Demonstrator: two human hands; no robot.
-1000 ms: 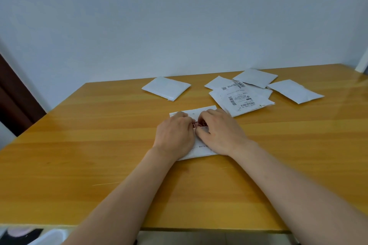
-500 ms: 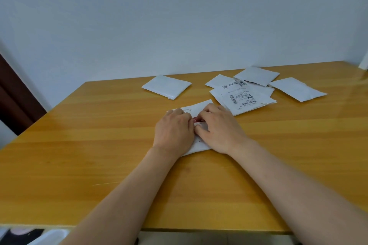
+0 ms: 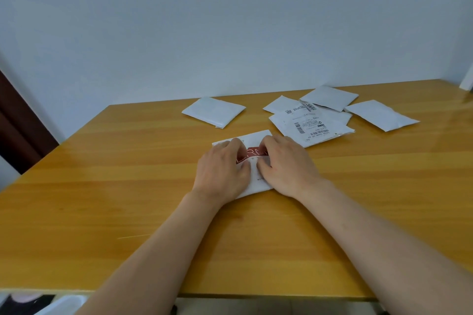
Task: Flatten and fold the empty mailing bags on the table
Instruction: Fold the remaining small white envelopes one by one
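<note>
The thin, limp, slippery mailing bag (image 3: 256, 139) at mid-worktop (image 3: 128, 186) is pressed flat under the left hand (image 3: 222, 171) and right hand (image 3: 286, 166), fingers loosely bent, and is best taken at its edges.

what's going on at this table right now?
A person is working a white mailing bag with a red printed band flat on the wooden table. The left hand and right hand both press on it, fingertips meeting at the middle, apparently making a fold. Farther back lie one folded bag by itself and a loose pile of bags, the top one showing a shipping label.
</note>
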